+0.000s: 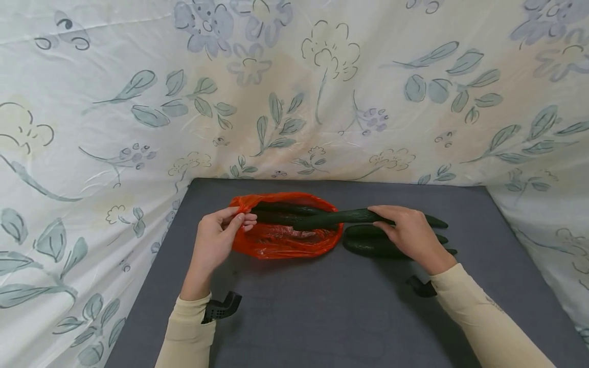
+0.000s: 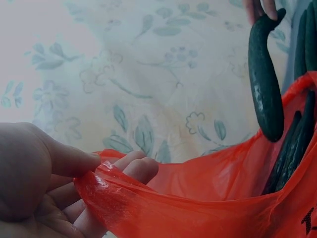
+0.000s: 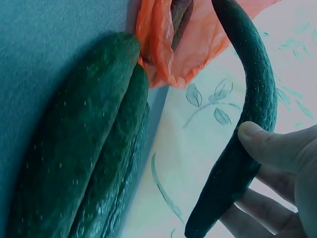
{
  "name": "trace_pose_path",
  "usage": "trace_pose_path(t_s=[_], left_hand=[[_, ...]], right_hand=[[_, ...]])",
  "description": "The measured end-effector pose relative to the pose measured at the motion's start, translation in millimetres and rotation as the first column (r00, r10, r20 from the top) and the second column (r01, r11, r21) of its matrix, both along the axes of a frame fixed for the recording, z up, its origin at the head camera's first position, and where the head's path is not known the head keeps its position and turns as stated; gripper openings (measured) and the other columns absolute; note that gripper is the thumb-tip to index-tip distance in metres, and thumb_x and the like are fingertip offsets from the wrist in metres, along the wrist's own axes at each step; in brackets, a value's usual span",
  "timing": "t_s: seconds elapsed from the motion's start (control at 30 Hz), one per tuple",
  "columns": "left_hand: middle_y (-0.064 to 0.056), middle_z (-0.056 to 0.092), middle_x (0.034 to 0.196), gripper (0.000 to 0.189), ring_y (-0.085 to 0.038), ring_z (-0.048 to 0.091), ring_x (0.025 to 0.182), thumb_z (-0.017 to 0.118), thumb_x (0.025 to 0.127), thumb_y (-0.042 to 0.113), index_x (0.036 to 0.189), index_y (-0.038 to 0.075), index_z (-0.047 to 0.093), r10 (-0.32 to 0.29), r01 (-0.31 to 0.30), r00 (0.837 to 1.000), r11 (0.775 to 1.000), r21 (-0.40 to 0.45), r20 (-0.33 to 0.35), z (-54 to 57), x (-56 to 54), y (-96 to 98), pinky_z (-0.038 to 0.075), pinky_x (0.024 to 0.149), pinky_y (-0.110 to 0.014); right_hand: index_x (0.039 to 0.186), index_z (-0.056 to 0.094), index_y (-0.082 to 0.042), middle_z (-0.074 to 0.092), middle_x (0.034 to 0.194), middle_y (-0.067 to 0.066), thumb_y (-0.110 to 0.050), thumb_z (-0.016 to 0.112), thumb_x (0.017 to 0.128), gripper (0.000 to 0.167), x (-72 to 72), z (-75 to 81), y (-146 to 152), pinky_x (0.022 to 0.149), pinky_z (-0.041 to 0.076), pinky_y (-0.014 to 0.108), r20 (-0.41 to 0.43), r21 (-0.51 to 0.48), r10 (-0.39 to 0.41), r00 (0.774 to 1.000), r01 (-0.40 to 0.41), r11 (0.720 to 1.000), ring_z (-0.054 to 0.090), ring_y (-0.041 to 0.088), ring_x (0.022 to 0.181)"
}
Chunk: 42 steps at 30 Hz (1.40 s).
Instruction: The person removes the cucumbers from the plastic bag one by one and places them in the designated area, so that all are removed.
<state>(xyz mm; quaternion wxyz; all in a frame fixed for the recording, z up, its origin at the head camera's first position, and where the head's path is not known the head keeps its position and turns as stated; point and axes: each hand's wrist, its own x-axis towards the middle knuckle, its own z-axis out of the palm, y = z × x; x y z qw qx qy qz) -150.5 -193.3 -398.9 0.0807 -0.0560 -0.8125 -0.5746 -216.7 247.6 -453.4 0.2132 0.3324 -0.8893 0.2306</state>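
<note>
A red plastic bag (image 1: 271, 249) lies open on the dark table, with cucumbers (image 1: 280, 217) inside it. My left hand (image 1: 220, 236) pinches the bag's left rim between thumb and fingers; the left wrist view shows the thin plastic (image 2: 111, 191) in that grip. My right hand (image 1: 409, 232) holds a long curved cucumber (image 1: 331, 219) by its right part, and its left end hangs over the bag's opening. In the right wrist view, thumb and fingers grip this cucumber (image 3: 260, 89) from the side. Below it, several cucumbers (image 3: 74, 144) lie side by side on the table.
The grey tabletop (image 1: 322, 306) stretches in front of both arms. Floral fabric (image 1: 285, 102) hangs behind the table and along its sides. The loose cucumbers (image 1: 375, 243) lie just right of the bag, under my right hand.
</note>
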Motion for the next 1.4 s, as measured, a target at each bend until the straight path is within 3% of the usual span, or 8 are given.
trace_pose_path(t_s=[0.17, 0.5, 0.8, 1.13, 1.4], left_hand=[[-0.018, 0.080, 0.113, 0.030, -0.016, 0.080, 0.094, 0.064, 0.110, 0.006, 0.135, -0.008, 0.071, 0.007, -0.007, 1.000, 1.000, -0.019, -0.006, 1.1, 0.4, -0.1, 0.060, 0.093, -0.025], [-0.019, 0.079, 0.114, 0.030, -0.011, 0.080, 0.092, 0.064, 0.111, 0.006, 0.136, -0.009, 0.069, 0.006, -0.006, 1.000, 1.000, -0.006, 0.011, 2.3, 0.6, -0.5, 0.061, 0.092, -0.026], [-0.019, 0.079, 0.115, 0.033, -0.013, 0.080, 0.093, 0.063, 0.111, 0.006, 0.139, -0.010, 0.067, 0.009, -0.009, 1.000, 1.000, -0.010, 0.021, 2.4, 1.2, -1.1, 0.060, 0.093, -0.026], [-0.018, 0.080, 0.113, 0.031, -0.015, 0.080, 0.094, 0.064, 0.111, 0.008, 0.137, -0.008, 0.069, 0.004, -0.004, 1.000, 1.000, -0.021, 0.015, 3.1, 1.5, -1.8, 0.061, 0.095, -0.032], [-0.017, 0.080, 0.113, 0.030, -0.016, 0.080, 0.094, 0.064, 0.111, 0.007, 0.136, -0.008, 0.070, 0.001, -0.001, 1.000, 1.000, -0.019, 0.014, 3.6, 1.6, -1.4, 0.061, 0.095, -0.034]], right_hand=[[0.134, 0.077, -0.007, 0.078, 0.124, 0.014, 0.004, 0.091, 0.084, 0.053, 4.1, 2.2, 12, 0.071, 0.066, 0.051, -0.006, -0.010, -0.019, 1.000, 0.019, 1.000, 0.078, 0.032, 0.097], [0.134, 0.078, -0.007, 0.078, 0.122, 0.014, 0.004, 0.093, 0.080, 0.057, 15.8, 8.0, 33, 0.068, 0.065, 0.052, -0.022, 0.009, -0.048, 0.999, 0.048, 0.999, 0.078, 0.032, 0.094], [0.134, 0.078, -0.009, 0.079, 0.121, 0.012, 0.001, 0.093, 0.081, 0.056, 26.9, 11.5, 49, 0.073, 0.066, 0.050, 0.008, 0.047, -0.079, 0.997, 0.078, 0.996, 0.078, 0.030, 0.097], [0.137, 0.077, -0.011, 0.080, 0.117, 0.013, 0.000, 0.095, 0.078, 0.063, 40.2, 13.7, 66, 0.059, 0.059, 0.043, 0.002, 0.080, -0.103, 0.995, 0.102, 0.992, 0.077, 0.024, 0.078], [0.135, 0.078, -0.011, 0.081, 0.114, 0.012, -0.001, 0.097, 0.073, 0.066, 47.1, 10.8, 82, 0.058, 0.060, 0.044, -0.005, 0.093, -0.114, 0.993, 0.114, 0.989, 0.078, 0.026, 0.080]])
